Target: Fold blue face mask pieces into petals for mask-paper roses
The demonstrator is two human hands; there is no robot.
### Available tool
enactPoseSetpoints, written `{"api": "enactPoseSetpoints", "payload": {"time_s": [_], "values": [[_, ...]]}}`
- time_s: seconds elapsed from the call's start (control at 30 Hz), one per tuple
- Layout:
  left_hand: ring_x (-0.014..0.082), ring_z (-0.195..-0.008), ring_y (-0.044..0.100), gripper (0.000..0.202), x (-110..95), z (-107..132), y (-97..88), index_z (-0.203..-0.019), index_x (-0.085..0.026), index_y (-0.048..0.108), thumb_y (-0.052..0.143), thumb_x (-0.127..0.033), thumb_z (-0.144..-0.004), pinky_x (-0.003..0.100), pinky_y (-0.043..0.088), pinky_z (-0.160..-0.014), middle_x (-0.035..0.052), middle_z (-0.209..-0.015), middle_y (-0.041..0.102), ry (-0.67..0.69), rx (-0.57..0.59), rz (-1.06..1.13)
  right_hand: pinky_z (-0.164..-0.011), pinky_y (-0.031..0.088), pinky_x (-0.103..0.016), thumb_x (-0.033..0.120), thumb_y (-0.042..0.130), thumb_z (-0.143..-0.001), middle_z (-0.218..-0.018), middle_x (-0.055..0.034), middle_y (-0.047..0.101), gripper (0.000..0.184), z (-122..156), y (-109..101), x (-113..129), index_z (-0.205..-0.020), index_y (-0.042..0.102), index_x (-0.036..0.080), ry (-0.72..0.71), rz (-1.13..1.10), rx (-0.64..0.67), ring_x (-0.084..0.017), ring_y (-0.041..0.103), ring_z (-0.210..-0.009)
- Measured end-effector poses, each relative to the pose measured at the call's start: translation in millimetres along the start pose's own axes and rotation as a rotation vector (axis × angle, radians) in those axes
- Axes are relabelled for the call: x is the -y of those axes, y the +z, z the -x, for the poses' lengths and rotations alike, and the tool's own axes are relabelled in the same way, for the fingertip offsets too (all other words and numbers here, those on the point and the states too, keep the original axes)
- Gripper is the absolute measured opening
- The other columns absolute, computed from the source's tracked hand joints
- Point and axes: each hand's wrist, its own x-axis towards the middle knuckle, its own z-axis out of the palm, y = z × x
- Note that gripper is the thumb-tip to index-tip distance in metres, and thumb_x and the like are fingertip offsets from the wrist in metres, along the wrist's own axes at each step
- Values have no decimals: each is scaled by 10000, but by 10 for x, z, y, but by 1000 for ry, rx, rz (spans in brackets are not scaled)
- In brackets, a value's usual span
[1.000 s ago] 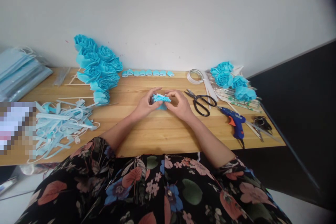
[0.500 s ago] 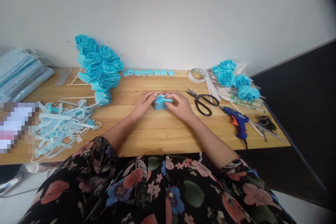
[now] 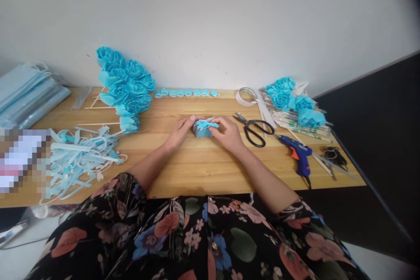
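Note:
A small bundle of cut blue mask-fabric pieces point(image 3: 204, 130) sits between my two hands, just above or on the wooden table point(image 3: 183, 166). My left hand point(image 3: 181, 131) grips its left side, thumb on top. From the right, my right hand point(image 3: 228, 132) pinches the layered upper edges between thumb and fingers. Behind my hands, a row of small blue folded pieces point(image 3: 187, 92) runs along the wall. Right of my right hand lies a pair of black-handled scissors point(image 3: 254, 129). The far fingertips of both hands are partly hidden by the bundle.
Blue fabric roses point(image 3: 126, 83) on sticks stand at left, above a heap of mask strips point(image 3: 82, 153). Packed masks point(image 3: 29, 92) lie far left. At right are a tape roll point(image 3: 246, 97), a blue glue gun point(image 3: 298, 151) and more blue roses point(image 3: 284, 92).
The upper edges of the blue pieces look more spread, and more of the bundle's front shows. Both hands stay in about the same place; the whole view shifts slightly.

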Motion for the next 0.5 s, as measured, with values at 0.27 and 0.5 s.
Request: {"api": "enactPoseSetpoints", "payload": {"time_s": [0.27, 0.5], "values": [[212, -957, 668, 516, -30, -5, 18, -1039, -169, 720, 655, -652, -868, 332, 533, -893, 82, -1038, 738, 1, 39, -54, -883, 559, -415, 283, 655, -821, -977, -48, 788, 48, 5, 0, 3, -851, 671, 249, 64, -12, -22, -233, 709, -925], [131, -840, 613, 425, 145, -47, 93, -1026, -176, 594, 839, -337, -719, 246, 489, -770, 5, -943, 645, 11, 9, 15, -887, 567, -418, 305, 656, -822, -962, -50, 779, 78, 7, 21, -6, -865, 667, 241, 68, -32, -10, -234, 709, -924]]}}
